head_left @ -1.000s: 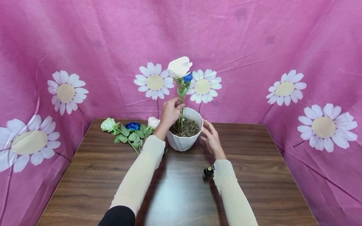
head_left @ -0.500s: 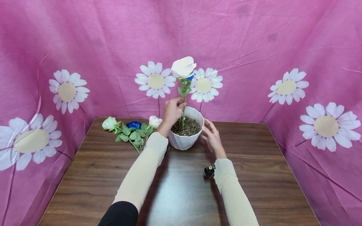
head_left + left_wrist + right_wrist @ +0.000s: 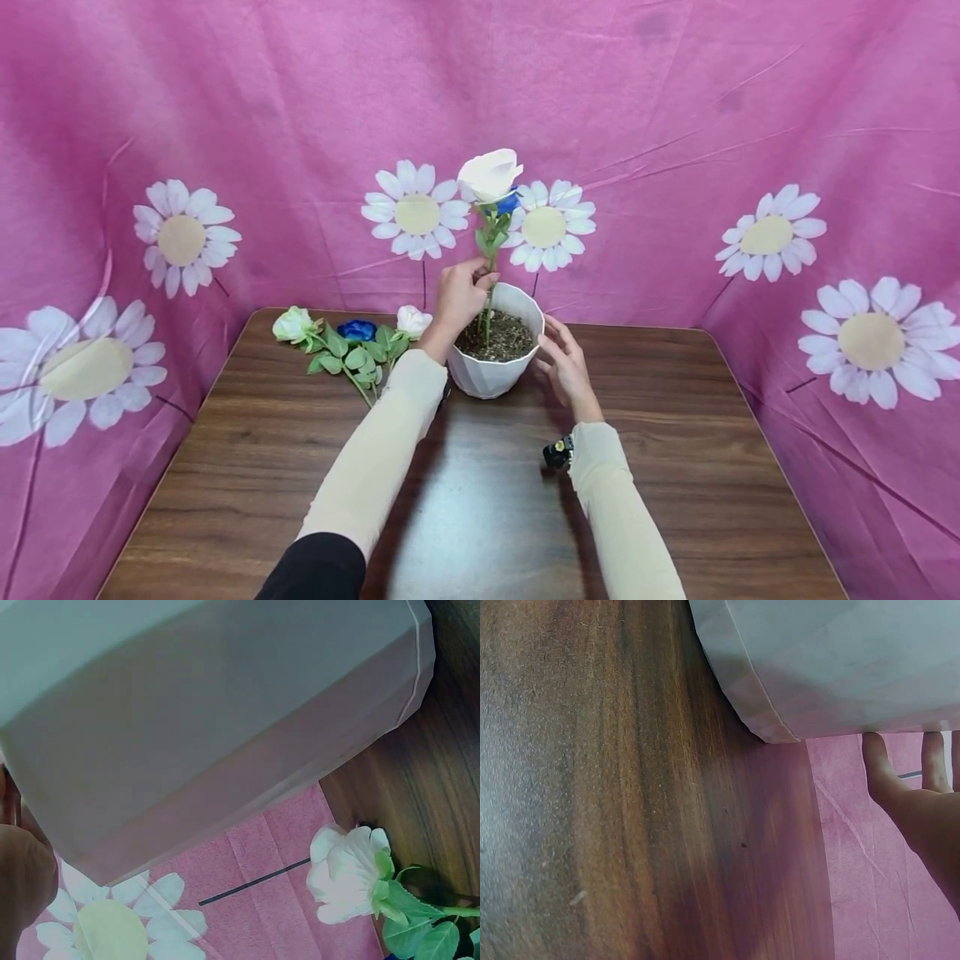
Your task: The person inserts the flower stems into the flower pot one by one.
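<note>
In the head view, a white rose [image 3: 490,175] stands nearly upright with its stem in the soil [image 3: 513,337] of a white faceted pot [image 3: 487,379]. My left hand [image 3: 459,302] pinches that stem above the rim. A blue rose [image 3: 507,202] shows partly behind the white bloom. At the pot's right side, my right hand [image 3: 564,367] rests its extended fingertips on the wall. The left wrist view shows the pot's wall [image 3: 217,727] and part of my left hand [image 3: 26,877]; the pinched stem is hidden there. Right fingertips [image 3: 875,746] touch the pot in the right wrist view.
Left of the pot, a green-white rose [image 3: 294,324], a blue rose [image 3: 357,330] and a white rose [image 3: 412,322] lie on the brown wooden table [image 3: 480,500]. A pink cloth [image 3: 637,100] printed with daisies hangs around the table's back and sides.
The white rose and my left hand have shifted slightly right, and the bloom sits more over the pot. My right hand keeps its place against the pot.
</note>
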{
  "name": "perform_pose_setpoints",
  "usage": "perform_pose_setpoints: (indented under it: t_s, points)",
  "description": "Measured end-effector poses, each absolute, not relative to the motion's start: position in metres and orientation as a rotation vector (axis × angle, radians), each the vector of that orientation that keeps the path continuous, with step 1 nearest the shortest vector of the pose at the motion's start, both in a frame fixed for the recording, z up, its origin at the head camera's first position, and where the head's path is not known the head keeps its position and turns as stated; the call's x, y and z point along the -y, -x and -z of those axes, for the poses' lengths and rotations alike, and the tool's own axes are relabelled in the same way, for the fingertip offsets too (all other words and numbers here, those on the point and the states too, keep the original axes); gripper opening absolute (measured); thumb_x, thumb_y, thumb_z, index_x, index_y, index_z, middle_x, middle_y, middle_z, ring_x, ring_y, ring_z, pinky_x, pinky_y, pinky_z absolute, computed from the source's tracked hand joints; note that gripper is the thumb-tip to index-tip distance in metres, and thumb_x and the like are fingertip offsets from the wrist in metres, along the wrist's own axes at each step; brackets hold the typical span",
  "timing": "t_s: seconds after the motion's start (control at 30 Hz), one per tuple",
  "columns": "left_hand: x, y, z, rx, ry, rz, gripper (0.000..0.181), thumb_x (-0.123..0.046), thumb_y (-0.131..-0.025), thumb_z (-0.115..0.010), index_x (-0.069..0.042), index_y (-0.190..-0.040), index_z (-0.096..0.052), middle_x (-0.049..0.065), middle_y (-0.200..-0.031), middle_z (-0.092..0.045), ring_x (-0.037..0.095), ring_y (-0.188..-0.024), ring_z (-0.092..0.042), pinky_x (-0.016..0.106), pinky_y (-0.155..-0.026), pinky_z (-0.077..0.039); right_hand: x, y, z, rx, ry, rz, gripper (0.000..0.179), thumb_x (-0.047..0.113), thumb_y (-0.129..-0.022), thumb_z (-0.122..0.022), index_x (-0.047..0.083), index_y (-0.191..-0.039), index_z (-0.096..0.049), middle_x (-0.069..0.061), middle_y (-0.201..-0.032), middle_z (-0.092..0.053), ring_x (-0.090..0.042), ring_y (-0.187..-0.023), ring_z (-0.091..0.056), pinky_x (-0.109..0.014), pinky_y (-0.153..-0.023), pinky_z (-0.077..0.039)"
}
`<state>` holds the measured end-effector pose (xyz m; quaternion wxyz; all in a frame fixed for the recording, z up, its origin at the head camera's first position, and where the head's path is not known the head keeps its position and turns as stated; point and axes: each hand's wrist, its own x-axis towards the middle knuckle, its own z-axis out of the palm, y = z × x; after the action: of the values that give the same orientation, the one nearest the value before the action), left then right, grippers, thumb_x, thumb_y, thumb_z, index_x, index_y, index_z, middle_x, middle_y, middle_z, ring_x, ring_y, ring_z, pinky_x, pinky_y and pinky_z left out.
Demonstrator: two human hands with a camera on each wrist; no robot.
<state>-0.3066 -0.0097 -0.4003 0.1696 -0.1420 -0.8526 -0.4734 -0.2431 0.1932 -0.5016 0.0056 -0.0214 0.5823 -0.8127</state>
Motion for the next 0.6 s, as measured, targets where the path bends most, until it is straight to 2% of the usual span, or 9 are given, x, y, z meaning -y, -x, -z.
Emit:
perform_pose_setpoints:
  t_s: [0.23, 0.6]
  points:
    - [0.008, 0.306, 0.398, 2.464, 0.4, 1.347, 0.008, -0.011, -0.095, -0.071, -0.004, -0.097, -0.074, 0.01, -0.084, -0.072, 0.023, -0.073, -0.063, 0.034, -0.071, -0.054, -0.194, 0.244, 0.502, -1.827, 0.073, 2.541, 0.051, 0.006, -0.104, -0.05, 0.002, -0.153, -0.037, -0.017, -0.15, -0.04, -0.026, -0.122, -0.05, -0.044, -0.097, -0.051]
    - [0.025, 0.313, 0.406, 2.433, 0.332, 1.306, 0.007, -0.01, -0.093, -0.072, -0.003, -0.093, -0.075, 0.01, -0.082, -0.074, 0.026, -0.077, -0.067, 0.039, -0.078, -0.054, -0.192, 0.241, 0.499, -1.835, 0.081, 2.529, 0.051, 0.006, -0.103, -0.05, 0.001, -0.152, -0.037, -0.014, -0.148, -0.041, -0.027, -0.121, -0.051, -0.045, -0.096, -0.051]
